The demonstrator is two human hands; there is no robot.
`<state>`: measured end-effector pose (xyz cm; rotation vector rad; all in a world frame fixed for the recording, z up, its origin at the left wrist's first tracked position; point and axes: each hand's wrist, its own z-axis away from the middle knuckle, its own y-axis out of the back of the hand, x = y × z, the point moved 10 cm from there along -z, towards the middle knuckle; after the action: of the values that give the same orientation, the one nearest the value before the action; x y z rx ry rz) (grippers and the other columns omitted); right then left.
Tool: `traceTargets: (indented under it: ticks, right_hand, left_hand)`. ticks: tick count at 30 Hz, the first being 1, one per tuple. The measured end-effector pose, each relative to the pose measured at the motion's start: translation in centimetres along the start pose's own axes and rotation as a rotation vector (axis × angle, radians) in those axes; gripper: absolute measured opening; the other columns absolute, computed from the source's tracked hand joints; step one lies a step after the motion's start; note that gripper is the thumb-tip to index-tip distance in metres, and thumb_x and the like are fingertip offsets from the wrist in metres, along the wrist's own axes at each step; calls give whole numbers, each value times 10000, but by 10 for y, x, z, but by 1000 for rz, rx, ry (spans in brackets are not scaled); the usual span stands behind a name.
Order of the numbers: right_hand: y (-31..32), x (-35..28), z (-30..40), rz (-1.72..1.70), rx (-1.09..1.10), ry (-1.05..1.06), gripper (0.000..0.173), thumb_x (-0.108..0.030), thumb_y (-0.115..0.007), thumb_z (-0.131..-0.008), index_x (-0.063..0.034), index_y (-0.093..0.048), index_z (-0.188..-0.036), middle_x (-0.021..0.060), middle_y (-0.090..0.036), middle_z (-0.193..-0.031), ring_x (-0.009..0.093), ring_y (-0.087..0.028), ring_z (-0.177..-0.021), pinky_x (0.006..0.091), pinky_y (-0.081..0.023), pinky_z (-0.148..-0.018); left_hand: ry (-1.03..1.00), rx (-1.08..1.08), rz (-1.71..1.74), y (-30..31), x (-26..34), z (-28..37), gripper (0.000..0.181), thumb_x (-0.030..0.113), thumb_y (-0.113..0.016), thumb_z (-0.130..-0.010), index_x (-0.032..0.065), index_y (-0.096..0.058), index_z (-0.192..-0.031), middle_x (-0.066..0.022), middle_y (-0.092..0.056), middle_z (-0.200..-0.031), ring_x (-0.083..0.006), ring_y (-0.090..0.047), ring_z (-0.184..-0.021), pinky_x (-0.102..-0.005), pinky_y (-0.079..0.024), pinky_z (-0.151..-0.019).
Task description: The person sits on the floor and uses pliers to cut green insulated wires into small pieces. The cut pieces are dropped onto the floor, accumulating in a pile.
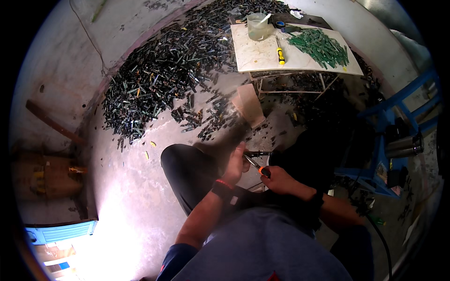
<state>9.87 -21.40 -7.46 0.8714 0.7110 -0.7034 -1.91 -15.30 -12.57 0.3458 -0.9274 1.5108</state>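
Observation:
Above my lap, my left hand (pixel 237 165) grips a narrow dark strip (pixel 259 154), which extends to the right from the fingers. My right hand (pixel 281 181) is closed around the orange-and-black handle of a screwdriver-like tool (pixel 256 164). Its metal shaft slants up and left to the strip beside my left fingers. Whether the tip touches the strip cannot be made out. Below the hands, between my knees, is a partly hidden light-rimmed object (pixel 268 161). A piece of brown cardboard (pixel 250 105) lies on the floor beyond my hands.
A large heap of dark strips (pixel 158 77) covers the floor along the wall. On a low table (pixel 255 58) are green circuit-board strips (pixel 320 47), a yellow-and-black screwdriver (pixel 280 56) and a cup of cloudy liquid (pixel 257 28). A blue chair (pixel 381 123) at right bears a metal flask (pixel 404 145).

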Motion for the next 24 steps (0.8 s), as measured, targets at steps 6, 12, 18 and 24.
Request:
traceTargets:
  ticks: [6, 12, 18, 24]
  right_hand:
    - [-29, -12, 11, -593, -228, -225, 202, -184, -552, -843, -40, -530, -702, 40, -518, -586, 129, -481, -469, 269, -383, -443]
    - [-31, -22, 17, -769, -292, -191, 220, -196, -562, -844, -34, -530, -698, 47, -518, -592, 134, -488, -482, 269, -390, -441]
    - [-8, -4, 12, -473, -304, -187, 231, -232, -532, -818, -9, -551, -762, 49, -523, -589, 132, -489, -473, 280, -391, -435]
    - [22, -4, 17, -360, -277, -303, 162, -163, -540, -839, -20, -518, -767, 31, -520, -618, 110, -505, -509, 243, -394, -422]
  left_hand:
    - [88, 69, 229, 1, -7, -4, 392, 475, -481, -899, 85, -486, -937, -17, -487, -681, -115, -423, -520, -264, -320, -467]
    - [97, -26, 274, -1, -12, -7, 427, 478, -485, -899, 70, -508, -1019, -23, -525, -770, -161, -496, -628, -329, -431, -564]
    - [119, -155, 216, -7, -15, -9, 391, 448, -483, -907, 73, -477, -1020, -16, -452, -667, -113, -360, -494, -262, -295, -450]
    - [-7, -33, 90, -5, 13, 0, 335, 397, -471, -929, 71, -477, -848, -36, -461, -604, -99, -354, -459, -235, -294, -421]
